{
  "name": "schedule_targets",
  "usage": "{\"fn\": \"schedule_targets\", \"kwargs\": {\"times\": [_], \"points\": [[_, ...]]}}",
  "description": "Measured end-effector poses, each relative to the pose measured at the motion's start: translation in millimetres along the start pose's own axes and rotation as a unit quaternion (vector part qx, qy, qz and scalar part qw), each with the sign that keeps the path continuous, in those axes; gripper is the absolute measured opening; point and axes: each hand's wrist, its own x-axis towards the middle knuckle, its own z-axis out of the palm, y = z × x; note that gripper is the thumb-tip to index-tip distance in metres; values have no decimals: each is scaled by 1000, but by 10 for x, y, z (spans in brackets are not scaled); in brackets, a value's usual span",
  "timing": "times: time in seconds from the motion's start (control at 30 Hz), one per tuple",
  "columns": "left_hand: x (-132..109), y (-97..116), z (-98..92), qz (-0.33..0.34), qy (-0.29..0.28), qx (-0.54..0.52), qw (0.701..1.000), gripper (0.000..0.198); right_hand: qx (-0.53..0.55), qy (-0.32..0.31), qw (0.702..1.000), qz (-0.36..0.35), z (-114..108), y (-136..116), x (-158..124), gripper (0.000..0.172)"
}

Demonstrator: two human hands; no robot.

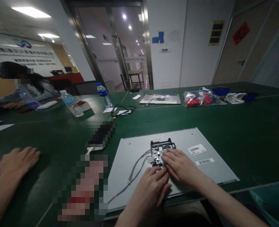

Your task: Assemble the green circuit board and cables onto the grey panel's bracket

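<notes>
A flat grey metal panel (215, 170) lies in front of me, with a black plastic bracket (155, 145) and a small circuit board (157, 157) at its middle. Grey cables (135, 168) run from the board toward the panel's lower left. At the bracket's near edge, my left hand (151, 183) is closed with its fingers curled. My right hand (180, 162) covers the bracket's right side, its fingers bent together over it. Both hands touch each other at the fingertips and hide part of the bracket.
On the green table (158, 118) stand two water bottles (72, 104). Farther back lie another panel (160, 99) and a plastic bag with red items (202, 99). A co-worker's hand (18, 160) rests at left; another person (32, 80) sits beyond.
</notes>
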Motion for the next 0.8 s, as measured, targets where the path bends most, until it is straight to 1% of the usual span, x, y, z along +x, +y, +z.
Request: {"fn": "schedule_targets", "kwargs": {"times": [0.27, 0.4, 0.67, 0.8], "points": [[-16, -9, 34, 2, 2, 8, 1000, 26, 3, 2, 1000, -2, 66, 24, -14, 42], [-19, 0, 49, 4, 3, 5, 1000, 22, 1, 9, 1000, -4, 85, 28, -23, 43], [-31, 13, 68, 21, 21, -6, 1000, 15, 0, 15, 1000, -3, 89, 16, -28, 46], [-37, 32, 61, 27, 29, -10, 999, 16, -1, 13, 1000, -1, 97, 16, -29, 47]]}}
